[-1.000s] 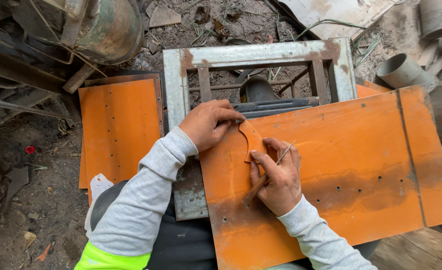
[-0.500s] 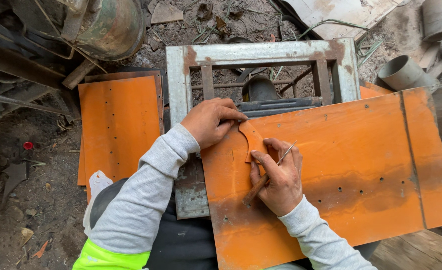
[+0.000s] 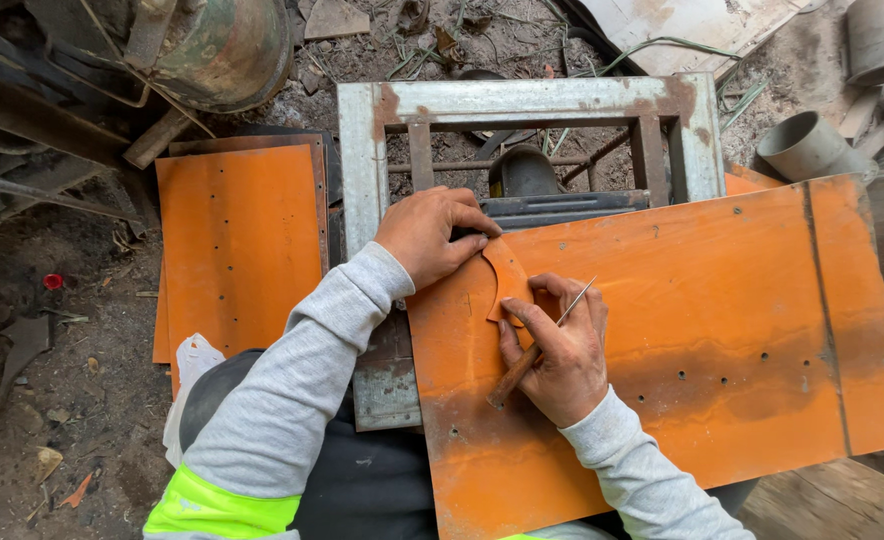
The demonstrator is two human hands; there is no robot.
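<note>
My left hand (image 3: pixel 430 235) lies flat, fingers together, pressing a small curved orange template (image 3: pixel 508 282) onto the big orange sheet (image 3: pixel 682 330). How much of the template runs under my fingertips I cannot tell. My right hand (image 3: pixel 554 348), at five o'clock from the template, is closed around a thin metal scriber (image 3: pixel 542 340). Its handle pokes out toward seven o'clock and its tip shows toward one o'clock, but the middle is buried in my grip. The sheet rests on a rusty grey steel frame (image 3: pixel 367 160), whose near rail it mostly covers. At nine o'clock a second orange plate (image 3: pixel 237 240) lies on the dirt. At two o'clock a grey pipe (image 3: pixel 807 148) is cut off by clutter.
</note>
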